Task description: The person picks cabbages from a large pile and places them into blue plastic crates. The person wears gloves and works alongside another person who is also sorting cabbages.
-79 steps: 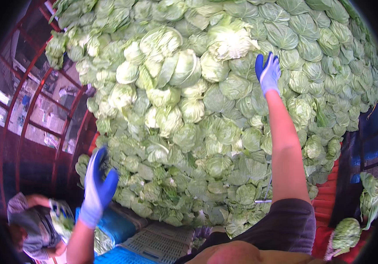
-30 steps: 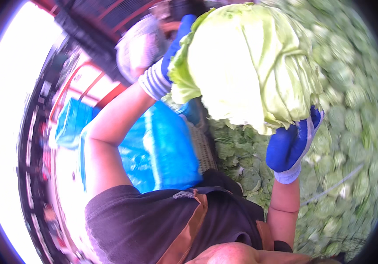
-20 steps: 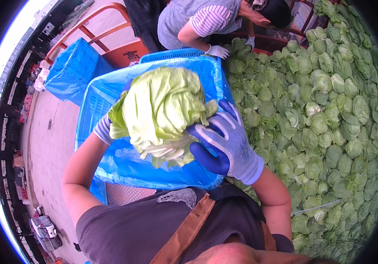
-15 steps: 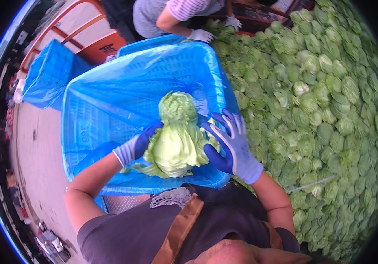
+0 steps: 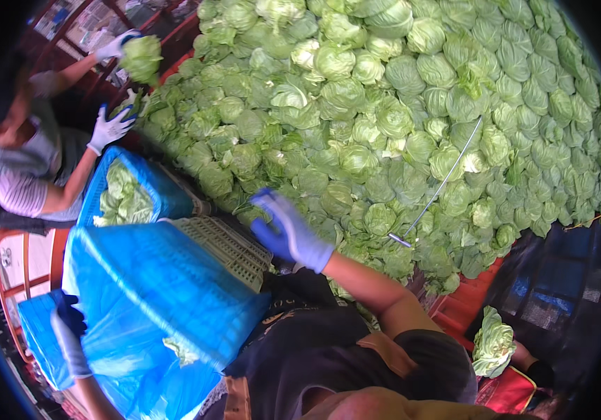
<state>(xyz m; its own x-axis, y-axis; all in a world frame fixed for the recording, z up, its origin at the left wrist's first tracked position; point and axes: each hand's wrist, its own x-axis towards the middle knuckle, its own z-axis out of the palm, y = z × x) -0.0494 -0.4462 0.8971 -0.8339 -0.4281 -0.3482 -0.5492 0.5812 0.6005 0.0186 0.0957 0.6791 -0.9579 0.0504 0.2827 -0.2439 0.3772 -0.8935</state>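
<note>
My right hand [image 5: 288,231], in a white glove with blue fingers, is open and holds nothing. Its fingers reach toward the near left edge of a large pile of green cabbages [image 5: 356,161]. On the left, my left hand [image 5: 69,332], gloved alike, is raised by the far side of a large blue-lined crate [image 5: 153,297]. Its fingers look apart, with nothing visible in them. Inside the crate a bit of pale green leaf [image 5: 181,351] shows; the crate's near wall hides most of its contents.
A co-worker at the far left holds a cabbage [image 5: 141,59] beside another blue-lined crate [image 5: 97,189] with cabbages in it. A thin metal rod [image 5: 444,182] with a crosspiece lies on the pile. At lower right a cabbage [image 5: 493,343] sits near another person's arm.
My view has swung right toward the pile. Both hands have left the cabbages in the crate and moved apart, the right one out over the pile. The co-worker has lifted a cabbage.
</note>
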